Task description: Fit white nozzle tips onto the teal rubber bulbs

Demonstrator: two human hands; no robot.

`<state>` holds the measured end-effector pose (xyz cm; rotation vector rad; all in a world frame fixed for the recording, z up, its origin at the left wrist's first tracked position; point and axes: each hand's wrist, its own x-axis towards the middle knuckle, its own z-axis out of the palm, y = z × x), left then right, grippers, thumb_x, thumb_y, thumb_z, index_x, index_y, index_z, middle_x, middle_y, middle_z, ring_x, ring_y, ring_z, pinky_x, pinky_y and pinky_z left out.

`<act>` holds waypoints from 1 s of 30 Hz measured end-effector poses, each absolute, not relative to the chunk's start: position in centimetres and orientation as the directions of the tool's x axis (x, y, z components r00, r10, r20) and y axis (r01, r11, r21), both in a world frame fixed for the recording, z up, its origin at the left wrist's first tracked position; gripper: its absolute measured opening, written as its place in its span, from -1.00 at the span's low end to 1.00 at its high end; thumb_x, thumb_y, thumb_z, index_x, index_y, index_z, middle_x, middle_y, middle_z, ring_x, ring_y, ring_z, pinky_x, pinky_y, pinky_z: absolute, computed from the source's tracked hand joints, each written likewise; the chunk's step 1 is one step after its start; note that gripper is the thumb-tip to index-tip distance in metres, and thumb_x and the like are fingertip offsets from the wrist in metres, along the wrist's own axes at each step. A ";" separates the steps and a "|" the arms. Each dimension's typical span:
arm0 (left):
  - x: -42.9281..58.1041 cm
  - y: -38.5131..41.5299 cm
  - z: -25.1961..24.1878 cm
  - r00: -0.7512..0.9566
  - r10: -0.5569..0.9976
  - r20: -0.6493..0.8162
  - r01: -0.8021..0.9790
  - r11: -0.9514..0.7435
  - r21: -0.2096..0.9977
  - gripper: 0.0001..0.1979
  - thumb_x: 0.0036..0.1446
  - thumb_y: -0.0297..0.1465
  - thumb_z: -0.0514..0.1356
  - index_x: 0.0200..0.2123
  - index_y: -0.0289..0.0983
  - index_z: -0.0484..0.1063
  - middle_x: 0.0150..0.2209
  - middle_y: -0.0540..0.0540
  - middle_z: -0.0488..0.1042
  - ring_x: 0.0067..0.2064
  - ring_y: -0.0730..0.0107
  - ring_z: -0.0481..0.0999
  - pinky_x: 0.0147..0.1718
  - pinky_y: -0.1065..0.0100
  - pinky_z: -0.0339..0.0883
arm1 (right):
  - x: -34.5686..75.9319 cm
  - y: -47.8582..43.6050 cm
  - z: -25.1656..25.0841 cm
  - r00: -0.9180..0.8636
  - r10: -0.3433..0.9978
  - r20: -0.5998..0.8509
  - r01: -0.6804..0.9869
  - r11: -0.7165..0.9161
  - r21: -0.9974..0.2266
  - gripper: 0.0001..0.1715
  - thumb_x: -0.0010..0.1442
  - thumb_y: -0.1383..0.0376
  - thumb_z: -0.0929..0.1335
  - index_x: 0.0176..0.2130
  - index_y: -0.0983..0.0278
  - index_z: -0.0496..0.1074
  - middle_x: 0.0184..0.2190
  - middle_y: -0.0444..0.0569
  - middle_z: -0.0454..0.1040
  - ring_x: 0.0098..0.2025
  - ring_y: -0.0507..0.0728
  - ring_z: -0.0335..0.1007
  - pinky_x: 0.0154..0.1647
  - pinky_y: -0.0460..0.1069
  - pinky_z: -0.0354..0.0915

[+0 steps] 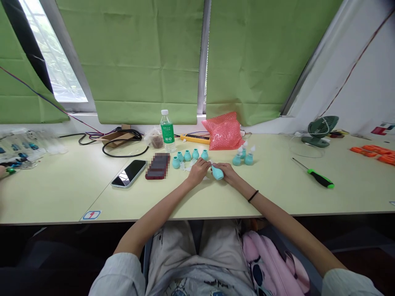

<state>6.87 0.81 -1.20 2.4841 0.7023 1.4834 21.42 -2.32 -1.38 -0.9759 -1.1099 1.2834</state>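
Observation:
My right hand [227, 172] is closed around a small turquoise vase-shaped piece [217, 173], tilted with its wide end toward me. My left hand [200, 169] pinches at the narrow end of that piece; what lies between its fingertips is too small to make out. Behind my left hand stand several like turquoise pieces [187, 156] in a loose row. Small whitish translucent parts [182, 166] lie among them and partly under my left hand. To the right, a group of 3 turquoise pieces [248, 159] carries white tips [253, 149].
Left of my hands lie a phone [128, 174] and a dark red blurred object [157, 166]. Behind are a water bottle [167, 131], black cable [123, 155] and pink bubble-wrap bag [225, 131]. At right are a screwdriver [321, 178], green fan [321, 129] and orange parts [375, 153].

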 end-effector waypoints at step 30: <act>7.2 -0.6 0.5 0.179 0.908 0.379 0.131 -0.404 0.905 -0.75 -0.06 -0.36 0.06 -0.46 -0.42 0.44 -0.50 -0.16 0.48 -0.54 0.42 0.44 -0.55 0.43 0.33 | 19.6 -2.7 -1.5 0.223 0.775 0.592 0.343 0.506 -0.791 -0.70 -0.21 0.20 0.39 -0.40 0.31 0.41 -0.48 -0.05 0.40 -0.45 0.07 0.32 -0.39 -0.02 0.31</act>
